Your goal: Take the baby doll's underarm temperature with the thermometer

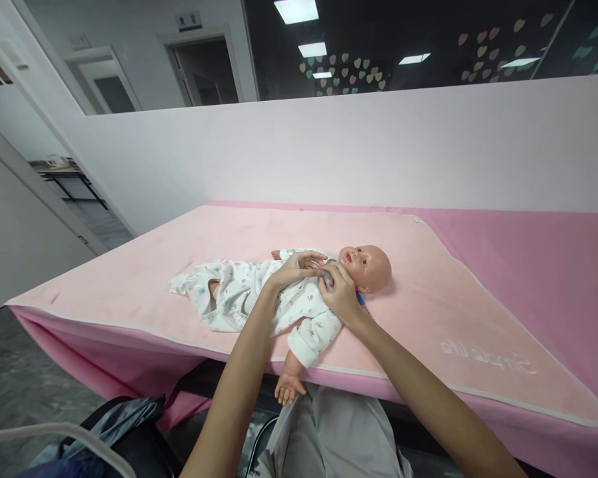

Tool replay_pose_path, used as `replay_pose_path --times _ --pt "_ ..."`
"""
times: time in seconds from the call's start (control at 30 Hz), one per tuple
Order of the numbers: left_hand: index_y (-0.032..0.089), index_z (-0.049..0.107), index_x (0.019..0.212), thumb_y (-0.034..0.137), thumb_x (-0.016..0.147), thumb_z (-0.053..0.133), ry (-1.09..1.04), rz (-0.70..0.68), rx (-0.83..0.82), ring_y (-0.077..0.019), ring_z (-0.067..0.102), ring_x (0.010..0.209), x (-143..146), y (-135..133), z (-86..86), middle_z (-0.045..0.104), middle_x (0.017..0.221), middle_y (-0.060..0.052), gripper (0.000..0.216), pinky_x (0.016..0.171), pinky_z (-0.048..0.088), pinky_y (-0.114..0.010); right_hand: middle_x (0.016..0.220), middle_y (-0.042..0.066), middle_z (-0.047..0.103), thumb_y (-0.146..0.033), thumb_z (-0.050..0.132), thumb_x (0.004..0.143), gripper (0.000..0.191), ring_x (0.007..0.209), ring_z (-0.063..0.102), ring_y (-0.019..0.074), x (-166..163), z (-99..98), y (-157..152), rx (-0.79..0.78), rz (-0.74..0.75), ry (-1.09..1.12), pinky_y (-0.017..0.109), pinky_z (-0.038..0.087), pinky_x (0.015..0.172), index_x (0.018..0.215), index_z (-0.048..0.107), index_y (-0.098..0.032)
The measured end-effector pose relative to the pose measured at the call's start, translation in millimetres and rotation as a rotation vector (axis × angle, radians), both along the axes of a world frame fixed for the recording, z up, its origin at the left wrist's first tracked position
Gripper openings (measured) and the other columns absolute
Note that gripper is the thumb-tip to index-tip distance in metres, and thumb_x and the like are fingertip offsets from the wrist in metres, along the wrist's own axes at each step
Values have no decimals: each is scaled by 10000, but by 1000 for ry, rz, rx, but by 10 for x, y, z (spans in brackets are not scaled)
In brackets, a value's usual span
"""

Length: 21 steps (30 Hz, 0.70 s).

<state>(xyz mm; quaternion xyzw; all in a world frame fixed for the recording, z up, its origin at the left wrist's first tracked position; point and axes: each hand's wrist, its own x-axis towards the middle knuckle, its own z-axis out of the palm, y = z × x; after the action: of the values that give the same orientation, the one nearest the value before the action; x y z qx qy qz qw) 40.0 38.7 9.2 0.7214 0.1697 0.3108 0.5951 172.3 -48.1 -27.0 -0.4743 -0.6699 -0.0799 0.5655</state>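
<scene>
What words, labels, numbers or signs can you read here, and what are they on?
"Simple life", apparently: faint white lettering, upside down on the peach mat.
Sign above the dark doorway: too small to read.
Doll's patterned outfit: prints too small to tell whether they include words.

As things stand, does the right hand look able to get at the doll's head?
Likely yes: the right hand is at the top of the white outfit, close beside the doll's head, with nothing visible blocking it.
</scene>
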Motion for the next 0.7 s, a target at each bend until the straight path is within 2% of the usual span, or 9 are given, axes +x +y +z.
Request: replay_pose_path --times 0.17,0.4,0.53,0.7 --pt "138 599 1077 238 653 724 9 19 -9 -128 573 784 11 -15 12 607 890 -54 452 724 447 -238 824 42 582 -144 458 806 183 755 547 165 4 1 4 -25 -20 -21 293 470 731 945 568 -190" --pt "156 567 1148 244 689 690 29 25 -4 -144 575 829 18 -30 33 617 852 -43 484 772 435 -255 885 55 602 -164 445 841 186 795 565 170 7 -15 -3 -31 -38 -11 303 476 743 980 566 -191" --pt "158 546 1185 276 722 667 36 76 19 -166 582 897 -96 -90 47 628 930 -74 493 823 437 -282 890 62 618 -186 417 872 190 843 586 180 27 -19 4 -32 -39 -17 316 493 768 983 571 -192" --pt "179 563 1174 310 742 652 80 213 101 -216 531 1087 -448 -309 -2 604 1129 -101 460 936 415 -339 980 72 656 -135 380 873 263 948 611 179 10 -18 -14 43 -33 -80 318 507 830 1022 589 -189"
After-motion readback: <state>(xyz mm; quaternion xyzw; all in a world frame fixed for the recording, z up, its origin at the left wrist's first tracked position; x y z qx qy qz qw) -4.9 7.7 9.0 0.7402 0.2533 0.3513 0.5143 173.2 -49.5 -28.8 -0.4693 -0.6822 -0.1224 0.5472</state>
